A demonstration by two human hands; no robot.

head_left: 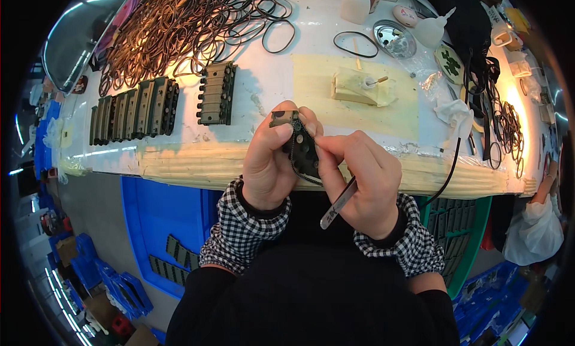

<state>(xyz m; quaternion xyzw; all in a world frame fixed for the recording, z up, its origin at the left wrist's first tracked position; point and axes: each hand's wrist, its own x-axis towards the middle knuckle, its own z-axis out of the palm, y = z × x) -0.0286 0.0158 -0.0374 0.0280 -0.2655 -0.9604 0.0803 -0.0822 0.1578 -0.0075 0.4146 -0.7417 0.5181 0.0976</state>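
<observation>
Above the table's near edge, my left hand (266, 160) is closed around a flat dark green, camouflage-like part (306, 157) with round spots on its face. A thin black ring-like strip (293, 151) runs along that part and droops below it. My right hand (368, 178) is closed, its thumb and forefinger pinched at the part's right edge. Metal tweezers (339, 206) lie in the right hand, their blunt end sticking out toward me. Their tips are hidden by the fingers, and whether the fingertips also pinch the strip I cannot tell.
Brown and black rubber rings (173, 28) are heaped at the far left. Similar parts stand in a row (135, 112) and a short stack (217, 94). A yellowish block (359, 87), metal dish (394, 37) and white bottle (432, 29) lie right. Below are blue (141, 226) and green (479, 226) bins.
</observation>
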